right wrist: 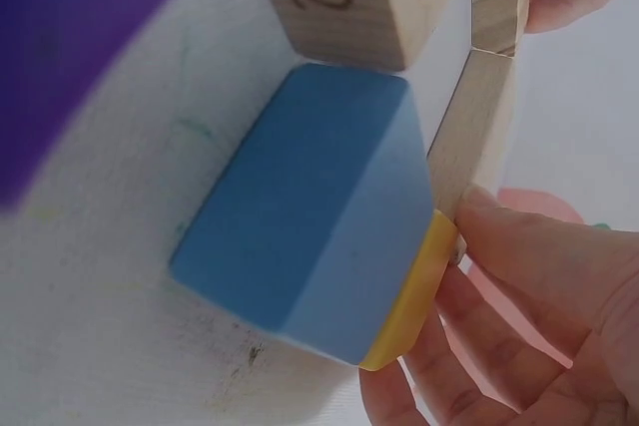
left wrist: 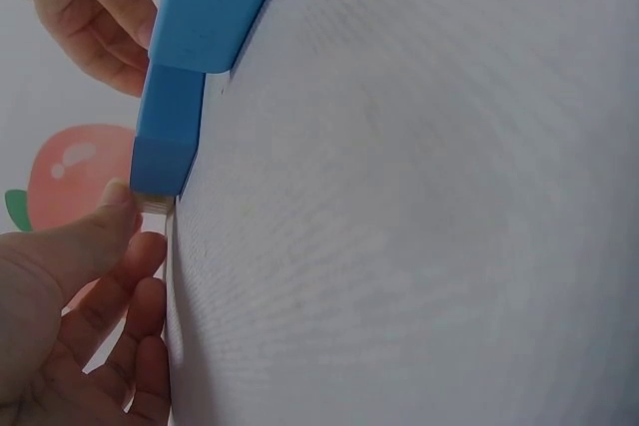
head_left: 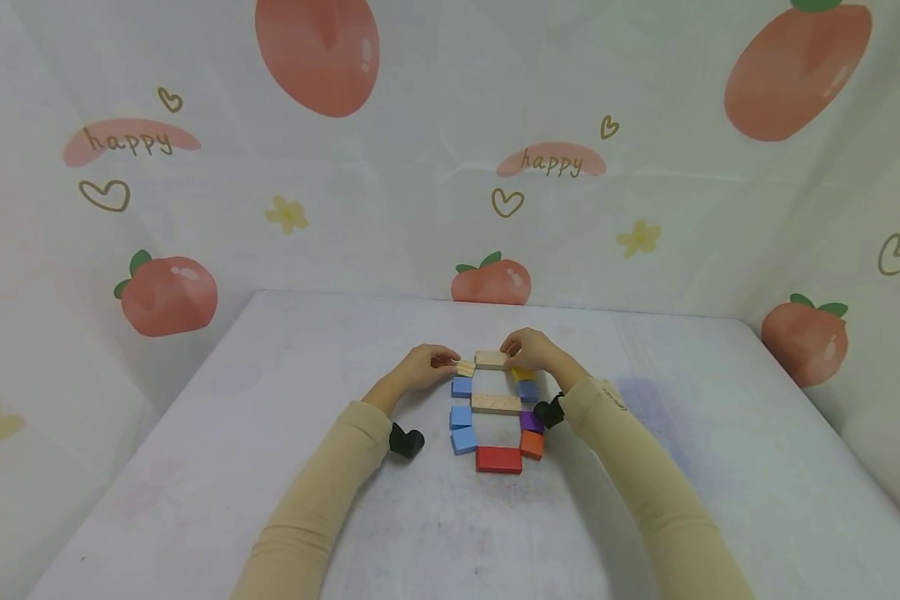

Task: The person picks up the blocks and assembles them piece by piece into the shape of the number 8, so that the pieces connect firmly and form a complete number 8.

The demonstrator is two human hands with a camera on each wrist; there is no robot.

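Note:
In the head view, my left hand pinches a small striped wooden block at the far left corner of a ring of toy blocks. My right hand holds the right end of a long plain wooden block at the ring's far side. In the right wrist view, its thumb lies on that wooden block, and the lower fingers are by a yellow block. The yellow block sits against a blue block. Blue blocks run along the left side.
A second long wooden block crosses the ring's middle. A red block lies at the near end, with orange and purple blocks on the right. A white cloth covers the table; a printed curtain hangs behind.

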